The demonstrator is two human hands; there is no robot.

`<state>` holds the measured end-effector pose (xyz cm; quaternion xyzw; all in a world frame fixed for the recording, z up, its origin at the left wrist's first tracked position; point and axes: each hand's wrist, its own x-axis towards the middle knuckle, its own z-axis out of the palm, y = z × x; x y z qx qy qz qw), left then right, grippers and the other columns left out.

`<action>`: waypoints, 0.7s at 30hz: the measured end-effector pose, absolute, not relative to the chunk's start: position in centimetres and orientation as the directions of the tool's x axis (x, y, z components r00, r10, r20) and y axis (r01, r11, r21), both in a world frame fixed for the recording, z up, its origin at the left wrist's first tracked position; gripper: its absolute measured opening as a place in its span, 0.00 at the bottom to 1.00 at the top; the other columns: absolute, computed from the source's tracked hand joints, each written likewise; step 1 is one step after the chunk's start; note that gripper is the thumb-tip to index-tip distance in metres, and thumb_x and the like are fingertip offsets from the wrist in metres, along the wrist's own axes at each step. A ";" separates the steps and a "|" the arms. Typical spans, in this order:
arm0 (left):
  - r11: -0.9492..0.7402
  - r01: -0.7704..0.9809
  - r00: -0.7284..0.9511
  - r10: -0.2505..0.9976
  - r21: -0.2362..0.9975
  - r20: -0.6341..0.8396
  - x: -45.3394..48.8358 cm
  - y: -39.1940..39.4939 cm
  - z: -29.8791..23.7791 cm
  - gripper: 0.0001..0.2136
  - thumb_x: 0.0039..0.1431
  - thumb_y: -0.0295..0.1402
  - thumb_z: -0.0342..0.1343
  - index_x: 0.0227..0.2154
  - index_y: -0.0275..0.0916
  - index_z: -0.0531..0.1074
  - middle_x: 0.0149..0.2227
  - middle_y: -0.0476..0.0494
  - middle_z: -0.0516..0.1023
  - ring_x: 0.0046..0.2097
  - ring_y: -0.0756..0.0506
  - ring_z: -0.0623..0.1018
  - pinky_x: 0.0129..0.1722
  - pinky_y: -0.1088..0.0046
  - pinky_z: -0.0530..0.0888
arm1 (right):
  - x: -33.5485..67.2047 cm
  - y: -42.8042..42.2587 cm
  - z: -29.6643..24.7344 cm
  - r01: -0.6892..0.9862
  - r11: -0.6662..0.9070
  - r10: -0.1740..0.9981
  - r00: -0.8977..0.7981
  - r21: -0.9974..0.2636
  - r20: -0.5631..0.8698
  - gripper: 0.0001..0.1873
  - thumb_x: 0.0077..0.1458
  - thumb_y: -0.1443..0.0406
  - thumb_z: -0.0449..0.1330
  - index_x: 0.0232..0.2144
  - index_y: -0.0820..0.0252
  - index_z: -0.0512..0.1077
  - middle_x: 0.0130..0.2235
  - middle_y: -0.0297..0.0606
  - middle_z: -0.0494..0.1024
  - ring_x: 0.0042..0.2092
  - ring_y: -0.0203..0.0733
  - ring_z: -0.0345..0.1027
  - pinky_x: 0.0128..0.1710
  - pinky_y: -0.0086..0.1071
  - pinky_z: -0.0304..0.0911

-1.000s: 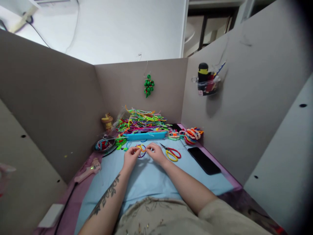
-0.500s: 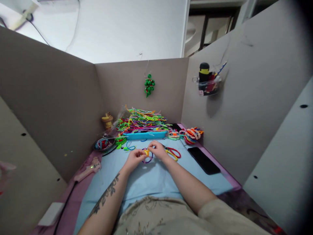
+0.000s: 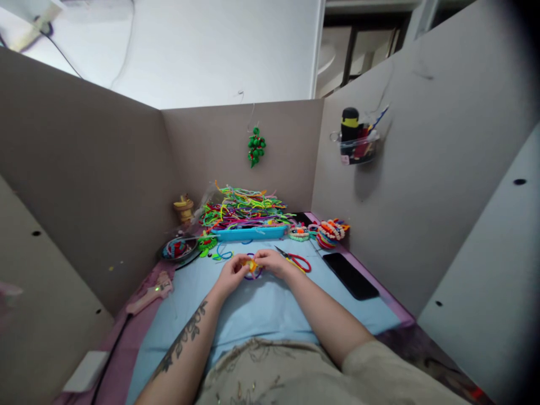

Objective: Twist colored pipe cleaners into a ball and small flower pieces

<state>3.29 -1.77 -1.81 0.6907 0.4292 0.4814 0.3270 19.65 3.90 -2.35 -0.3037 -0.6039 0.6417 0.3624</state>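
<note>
Between my two hands is a small piece of coloured cord work point(image 3: 252, 266), with an orange-yellow part and purple loops hanging below. My left hand point(image 3: 233, 272) pinches it from the left, fingers closed. From the right, my right hand point(image 3: 271, 262) is closed on its upper edge, fingertips close to the left ones. Fingers cover much of the piece. Just right of my right hand lie scissors point(image 3: 300, 262) with red and yellow handles, partly behind the wrist. Short blue and green cord pieces point(image 3: 223, 253) lie beyond my left hand on the light blue cloth point(image 3: 257, 320).
A blue tray point(image 3: 251, 233) heaped with colourful cords stands at the back. Right are woven cord pieces point(image 3: 331, 233) and a black phone point(image 3: 351, 275). Left are a pink glue gun point(image 3: 154, 292) with a cable and a dark bowl point(image 3: 179, 248). Grey panels point(image 3: 240, 163) enclose three sides.
My right hand has come down slightly toward my left, closer to the cord work. More of the scissors, including the blades, now shows. The view has shifted a little.
</note>
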 end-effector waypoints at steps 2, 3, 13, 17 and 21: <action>-0.451 0.302 0.155 0.892 0.840 0.424 3.3 -1.7 -1.9 0.18 0.50 0.35 0.54 0.45 0.37 0.65 0.39 0.42 0.72 0.35 0.48 0.71 0.31 0.74 0.67 | 19.5 3.8 -2.3 -0.129 -0.006 0.843 -0.534 -0.992 0.064 0.10 0.37 0.62 0.62 0.22 0.63 0.68 0.20 0.31 0.69 0.22 0.32 0.61 0.25 0.26 0.55; -0.463 0.313 0.135 0.886 0.829 0.443 3.4 -1.7 -1.9 0.20 0.49 0.35 0.55 0.47 0.38 0.63 0.42 0.41 0.70 0.35 0.48 0.71 0.31 0.75 0.67 | 19.4 3.7 -2.3 -0.154 0.022 0.856 -0.508 -0.988 0.098 0.10 0.37 0.62 0.62 0.22 0.63 0.68 0.20 0.31 0.69 0.22 0.31 0.61 0.25 0.26 0.55; -0.332 0.283 -0.168 0.906 0.900 0.387 3.0 -0.8 -2.1 0.12 0.44 0.38 0.58 0.27 0.37 0.64 0.28 0.49 0.70 0.23 0.53 0.67 0.25 0.76 0.64 | 18.9 3.5 -1.4 -0.370 0.130 0.914 -0.315 -0.920 0.256 0.09 0.38 0.62 0.62 0.20 0.62 0.67 0.20 0.30 0.68 0.22 0.31 0.59 0.24 0.26 0.56; -0.273 0.038 -0.065 0.959 0.961 0.275 3.5 -0.8 -2.5 0.17 0.41 0.39 0.61 0.30 0.38 0.61 0.27 0.50 0.73 0.23 0.52 0.70 0.22 0.78 0.64 | 18.4 3.1 -1.6 -0.343 0.142 0.903 -0.340 -0.929 0.263 0.10 0.39 0.60 0.62 0.21 0.62 0.67 0.19 0.30 0.68 0.22 0.31 0.59 0.24 0.25 0.56; -0.262 0.009 -0.040 0.964 0.965 0.262 3.7 -0.9 -2.6 0.18 0.41 0.39 0.62 0.30 0.39 0.59 0.23 0.53 0.71 0.22 0.52 0.71 0.21 0.80 0.61 | 18.2 3.1 -2.1 -0.246 0.187 0.907 -0.329 -0.951 0.263 0.10 0.41 0.60 0.60 0.23 0.62 0.69 0.20 0.29 0.68 0.22 0.31 0.60 0.23 0.25 0.57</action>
